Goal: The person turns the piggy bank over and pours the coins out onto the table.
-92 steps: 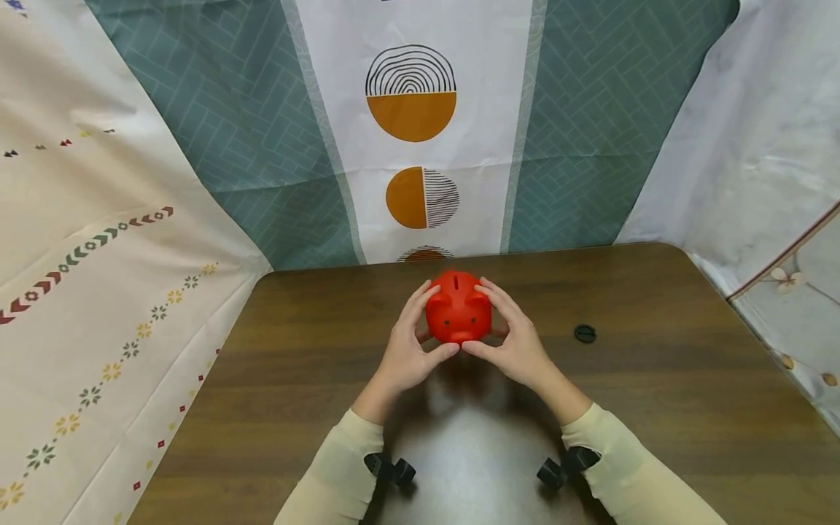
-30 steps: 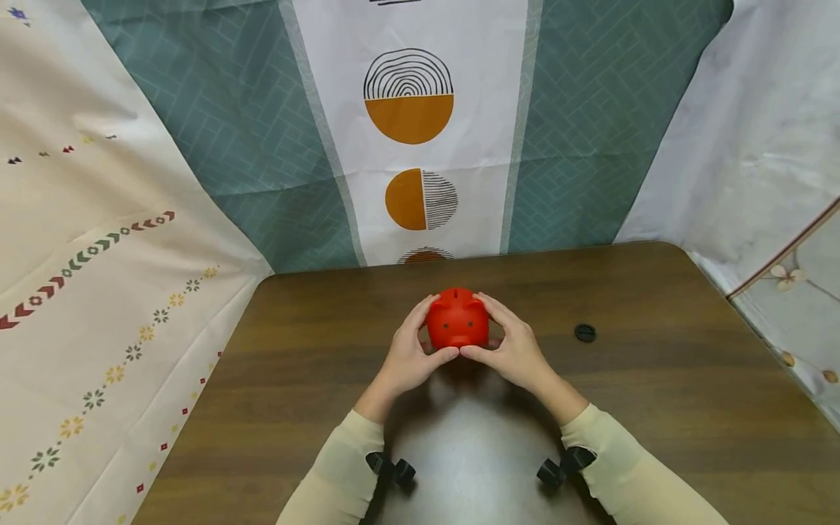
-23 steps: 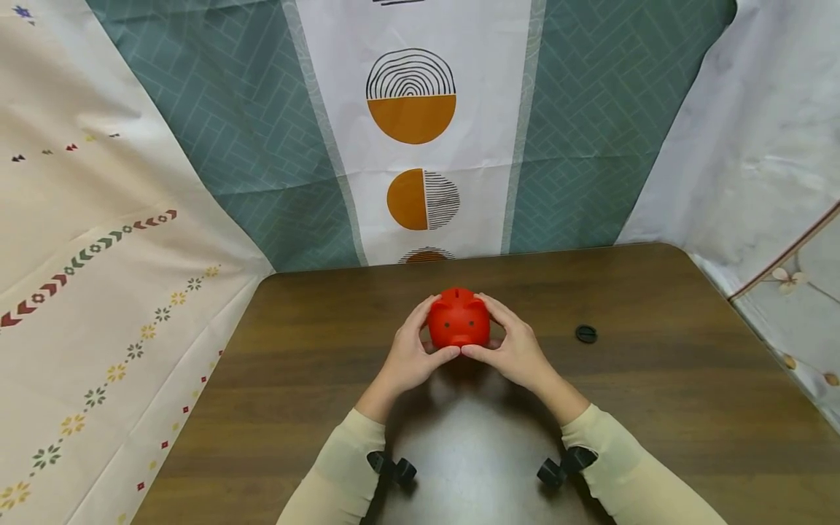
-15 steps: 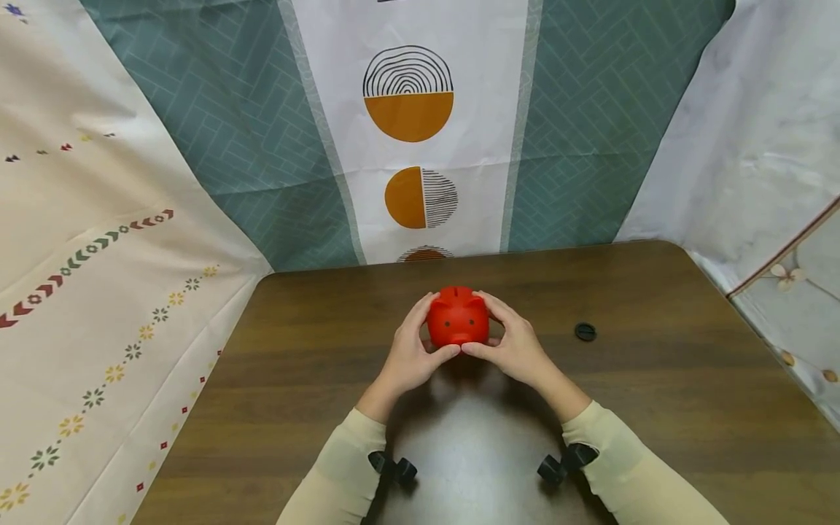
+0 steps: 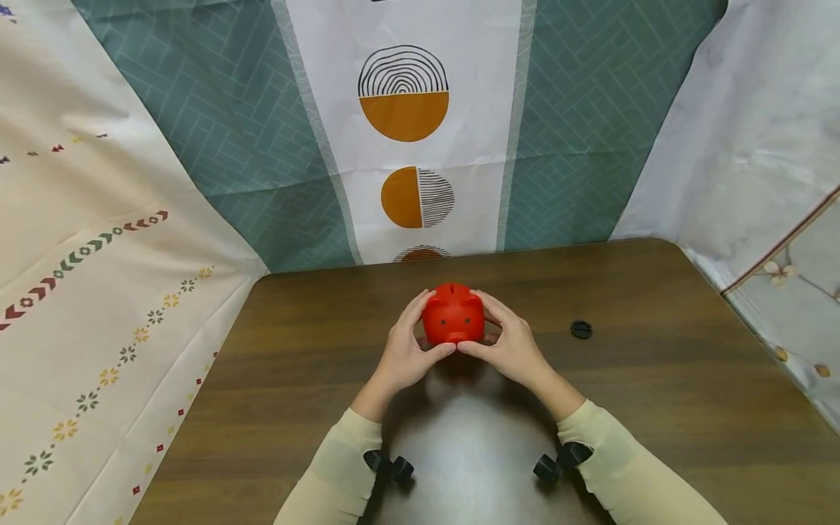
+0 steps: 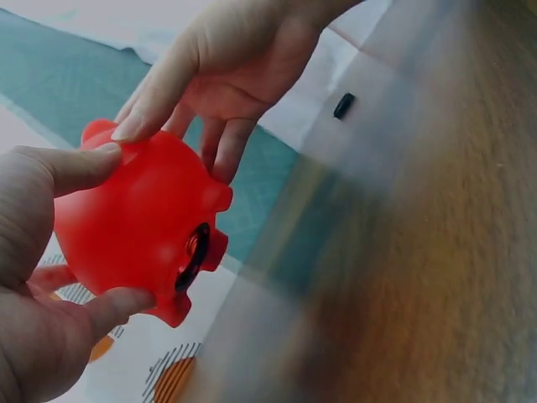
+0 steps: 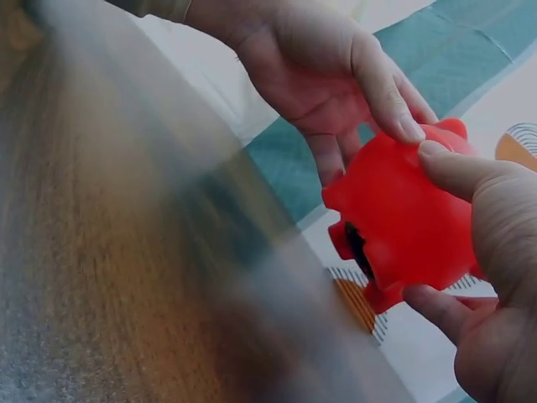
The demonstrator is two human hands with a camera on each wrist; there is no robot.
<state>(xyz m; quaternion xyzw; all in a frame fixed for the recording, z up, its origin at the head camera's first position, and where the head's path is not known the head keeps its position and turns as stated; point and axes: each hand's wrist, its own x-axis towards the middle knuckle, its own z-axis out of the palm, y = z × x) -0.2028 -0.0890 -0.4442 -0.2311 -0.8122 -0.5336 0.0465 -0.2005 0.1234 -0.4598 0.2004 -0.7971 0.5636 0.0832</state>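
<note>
A red piggy bank point(image 5: 453, 315) faces me, its coin slot on top, held up between both hands. My left hand point(image 5: 407, 354) grips its left side, with the thumb under the snout. On the other side my right hand point(image 5: 515, 350) mirrors this, and the two thumb tips almost meet. The wrist views show the bank raised off the table, its stubby feet pointing down. A round, dark-rimmed hole point(image 6: 197, 252) opens in its belly. To the right, a round black plug point(image 5: 581, 329) with a bar across it lies on the table.
The brown wooden table point(image 5: 275, 379) ends at a patterned teal and white cloth point(image 5: 433, 146) hung behind it. Other cloths hang at the left and right sides. Black straps with small black cameras point(image 5: 402, 470) sit on both forearms.
Since the earliest frame, the piggy bank has come down slightly and its face has tilted a little. Over the last second, both hands keep the same hold and the view shifts only slightly.
</note>
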